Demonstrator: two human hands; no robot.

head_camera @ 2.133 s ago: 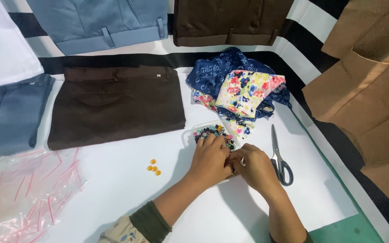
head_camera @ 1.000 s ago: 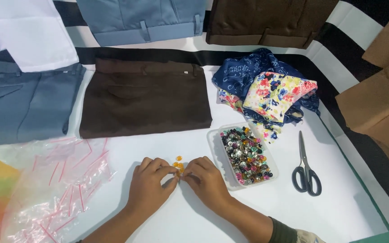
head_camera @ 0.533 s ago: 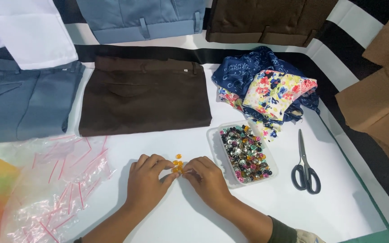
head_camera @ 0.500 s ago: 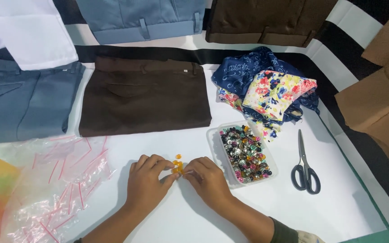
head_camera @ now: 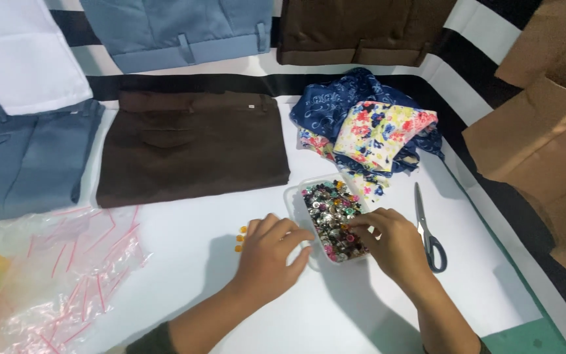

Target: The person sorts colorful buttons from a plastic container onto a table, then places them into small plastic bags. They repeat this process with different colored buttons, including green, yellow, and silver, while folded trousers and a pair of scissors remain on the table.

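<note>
A clear plastic tray point(head_camera: 295, 196) full of mixed coloured buttons point(head_camera: 327, 206) sits on the white table surface. My right hand point(head_camera: 388, 246) rests on the tray's near right part, fingertips among the buttons; whether it pinches one is hidden. My left hand point(head_camera: 271, 252) lies flat on the table against the tray's left side, fingers spread, holding nothing. Three small orange buttons point(head_camera: 240, 238) lie just left of my left hand.
Scissors point(head_camera: 427, 229) lie right of the tray. Floral and blue fabric scraps point(head_camera: 375, 128) are heaped behind it. Folded brown trousers point(head_camera: 191, 144), blue trousers point(head_camera: 27, 157) and a pile of small clear bags point(head_camera: 60, 269) lie to the left. Brown paper point(head_camera: 545, 131) covers the right.
Both hands have moved right, away from the small orange buttons and onto the button tray. The orange buttons now lie uncovered on the table.
</note>
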